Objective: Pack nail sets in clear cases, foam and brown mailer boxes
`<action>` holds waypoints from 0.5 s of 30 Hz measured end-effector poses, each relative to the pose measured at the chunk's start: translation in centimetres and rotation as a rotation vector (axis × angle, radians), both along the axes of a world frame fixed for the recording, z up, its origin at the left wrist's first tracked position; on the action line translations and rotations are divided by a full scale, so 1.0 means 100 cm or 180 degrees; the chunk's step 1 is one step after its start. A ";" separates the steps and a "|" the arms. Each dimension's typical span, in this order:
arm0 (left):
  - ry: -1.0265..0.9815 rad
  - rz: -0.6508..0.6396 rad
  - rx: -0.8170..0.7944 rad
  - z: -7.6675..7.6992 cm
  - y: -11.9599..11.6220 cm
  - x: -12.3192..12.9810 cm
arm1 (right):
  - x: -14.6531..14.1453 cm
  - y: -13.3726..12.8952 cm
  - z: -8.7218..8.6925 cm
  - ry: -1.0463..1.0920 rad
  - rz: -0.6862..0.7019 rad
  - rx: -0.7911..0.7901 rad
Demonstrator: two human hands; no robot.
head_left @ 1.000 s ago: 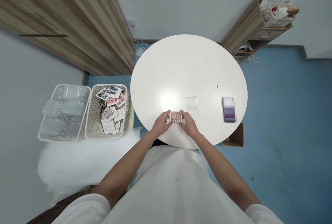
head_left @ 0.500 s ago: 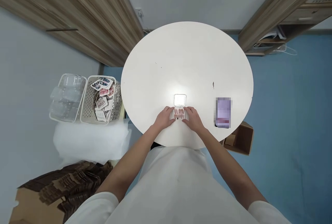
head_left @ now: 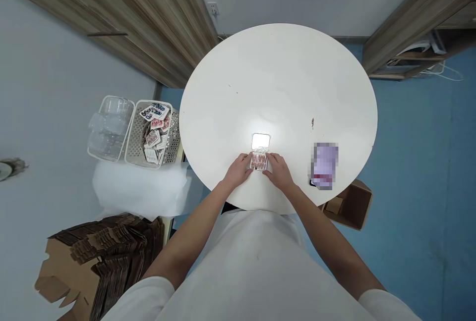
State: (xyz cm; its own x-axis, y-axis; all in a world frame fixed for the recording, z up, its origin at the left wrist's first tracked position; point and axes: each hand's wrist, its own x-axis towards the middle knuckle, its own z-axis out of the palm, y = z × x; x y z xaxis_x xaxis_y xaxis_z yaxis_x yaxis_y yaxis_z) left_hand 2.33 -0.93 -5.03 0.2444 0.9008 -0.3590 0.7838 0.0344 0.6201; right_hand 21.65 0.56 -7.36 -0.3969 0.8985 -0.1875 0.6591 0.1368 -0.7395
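Observation:
A small clear case (head_left: 259,161) lies on the white oval table (head_left: 278,73) near its front edge, with its lid (head_left: 261,141) raised away from me and shining. Rows of small pink pieces, like press-on nails, fill the case. My left hand (head_left: 240,170) grips the case's left side, thumb at the near corner and fingers at the far one. On the right side my right hand (head_left: 278,170) holds it in the same way.
A blurred purple item (head_left: 325,165) lies at the table's right. To the left stand a basket of nail cards (head_left: 139,150) and a basket of clear containers (head_left: 97,155). Folded cardboard (head_left: 115,251) is at lower left, an open carton (head_left: 351,207) at lower right.
The camera view has shifted and turned slightly, so the table and baskets appear a little further right. Both hands keep their hold on the case, and its lid remains raised.

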 end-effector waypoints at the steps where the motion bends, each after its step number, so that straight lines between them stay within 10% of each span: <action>1: -0.0001 -0.0004 0.0019 0.000 -0.001 0.001 | 0.000 0.000 0.000 0.0002 -0.0006 -0.0008; 15: -0.0883 0.1303 -0.0594 0.002 -0.009 0.007 | -0.019 -0.010 0.016 0.0799 -0.1266 -0.1170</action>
